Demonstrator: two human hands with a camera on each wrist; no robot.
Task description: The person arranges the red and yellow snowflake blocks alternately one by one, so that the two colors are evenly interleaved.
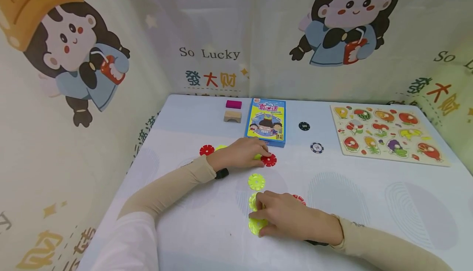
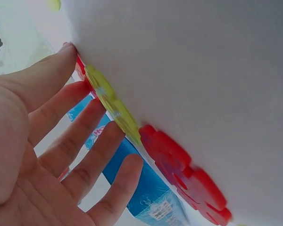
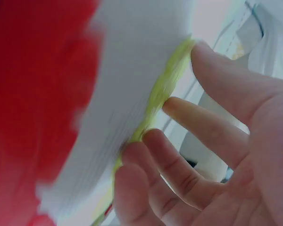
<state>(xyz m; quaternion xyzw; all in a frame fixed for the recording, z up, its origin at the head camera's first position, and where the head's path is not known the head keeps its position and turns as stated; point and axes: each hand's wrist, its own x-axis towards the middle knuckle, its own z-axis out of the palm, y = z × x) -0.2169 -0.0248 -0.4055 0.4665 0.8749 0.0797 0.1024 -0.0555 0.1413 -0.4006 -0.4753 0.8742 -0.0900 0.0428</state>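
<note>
Nearing completion, I think: unclenched left grip [image 1: 240,154] and right grip [image 1: 283,216] touch discs [image 1: 270,160]; one red disc [image 1: 300,199] lies aside, nearer the surface's [image 1: 199,234] right edge.

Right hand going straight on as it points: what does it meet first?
The yellow-green notched discs it is touching; past them, bare tabletop, then probably the left arm's beige sleeve, though depth is unclear.

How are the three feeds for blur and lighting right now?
Head: evenly lit, box art clear; left wrist: table a dull grey, box label too soft to read; right wrist: red disc heavily blurred, apparently too close to the lens, yellow discs soft, washed-out brightness near the top.
</note>
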